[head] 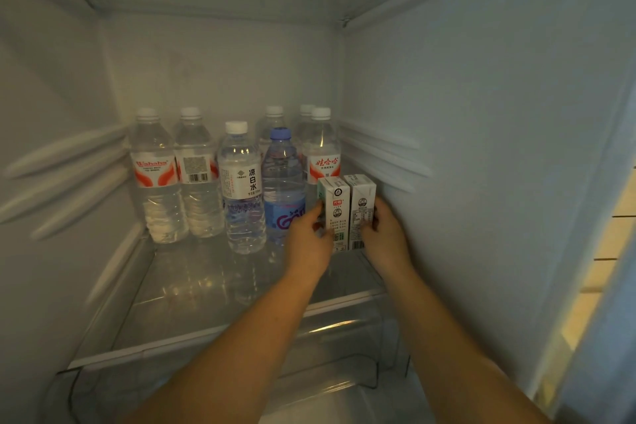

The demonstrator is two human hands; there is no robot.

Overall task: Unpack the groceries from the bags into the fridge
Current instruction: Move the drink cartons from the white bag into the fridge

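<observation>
So right now both hands are working on two small drink cartons standing side by side at the right end of the fridge shelf (192, 289), right up near the right wall. The left hand (309, 237) is curling its fingers and thumb around the left carton (335, 210), and the right hand (383, 234) is gripping the right carton (361, 206) from its outer side, so the pair is getting squeezed together between them. The two cartons are touching each other and look to be sitting upright on the glass. My guess is these are light, fairly stiff paperboard boxes, but the walls will dent if you squeeze hard, so holding them by the flat side faces around the middle seems like the way to go. They're narrow for their height, so they're probably tippy on slick glass. Just to the left a blue-capped bottle (283, 189) is standing very close, with a white-capped bottle (241, 189) beside it and more water bottles (156, 175) lining the far left, so there isn't much elbow room for nudging them.
</observation>
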